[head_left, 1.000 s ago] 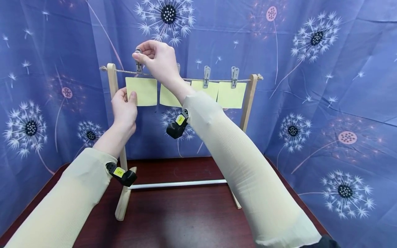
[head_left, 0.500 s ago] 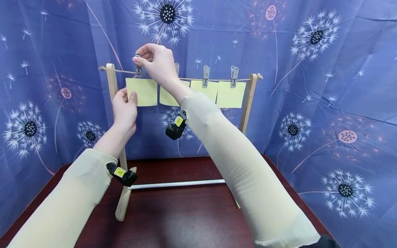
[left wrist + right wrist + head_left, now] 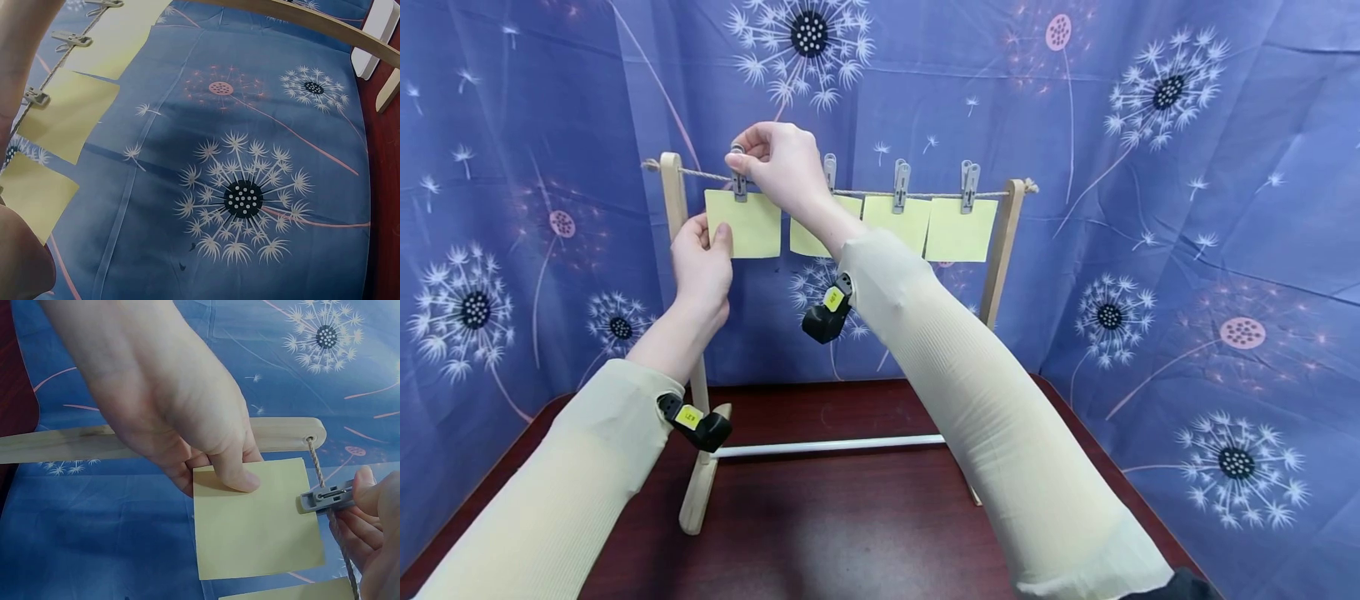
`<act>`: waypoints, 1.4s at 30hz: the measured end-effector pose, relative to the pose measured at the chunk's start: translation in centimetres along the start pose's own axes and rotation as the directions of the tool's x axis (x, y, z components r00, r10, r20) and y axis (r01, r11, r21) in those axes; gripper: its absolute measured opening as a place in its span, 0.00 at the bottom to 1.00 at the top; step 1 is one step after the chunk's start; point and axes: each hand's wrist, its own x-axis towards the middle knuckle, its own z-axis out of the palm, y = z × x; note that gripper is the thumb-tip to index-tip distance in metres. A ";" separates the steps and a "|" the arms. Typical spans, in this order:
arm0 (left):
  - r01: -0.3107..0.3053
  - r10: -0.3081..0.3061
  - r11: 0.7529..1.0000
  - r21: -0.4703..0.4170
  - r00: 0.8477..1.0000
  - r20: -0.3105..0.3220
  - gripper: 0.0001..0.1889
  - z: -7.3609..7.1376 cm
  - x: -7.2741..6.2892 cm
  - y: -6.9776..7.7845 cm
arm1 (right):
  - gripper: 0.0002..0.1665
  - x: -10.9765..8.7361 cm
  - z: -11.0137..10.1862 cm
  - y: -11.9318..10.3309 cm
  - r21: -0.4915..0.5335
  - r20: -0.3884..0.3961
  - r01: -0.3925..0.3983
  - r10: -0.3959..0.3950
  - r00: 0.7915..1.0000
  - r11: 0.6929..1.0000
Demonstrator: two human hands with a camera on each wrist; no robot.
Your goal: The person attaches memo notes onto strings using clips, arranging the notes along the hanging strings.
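Note:
The leftmost yellow paper note is pinched at its left edge between the thumb and fingers of my left hand. Above it, my right hand pinches the handle end of a grey clothespin at the rope. In the right wrist view the clothespin crosses the rope and its tip overlaps the note's upper edge. My left thumb lies flat on the note's face there. Whether the clothespin's tip is fully closed on the paper is hard to tell.
More yellow notes hang to the right under grey clothespins, one partly behind my right wrist. Wooden posts carry the rope, with a white bar low between them. The frame stands on a dark red table before a blue dandelion curtain.
My right hand has come down with the clothespin, whose tip has dropped from the rope to the top edge of the leftmost note. My left hand has kept its hold.

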 end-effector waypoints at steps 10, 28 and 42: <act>-0.020 0.019 1.000 -0.009 1.000 -0.010 0.14 0.1 0.1 -0.1 | 0.15 0.0 0.1 0.2 0.006 0.075 0.001 -0.001 0.997 1.000; -0.034 0.032 0.996 -0.085 0.999 -0.021 0.09 0.4 -0.1 0.0 | 0.24 -0.5 -0.1 0.1 -0.035 0.114 -0.008 0.011 0.993 0.999; -0.055 0.052 0.993 -0.104 0.998 -0.032 0.04 0.6 -0.3 -0.6 | 0.32 -1.0 0.3 0.4 0.007 0.028 0.059 -0.059 0.998 0.998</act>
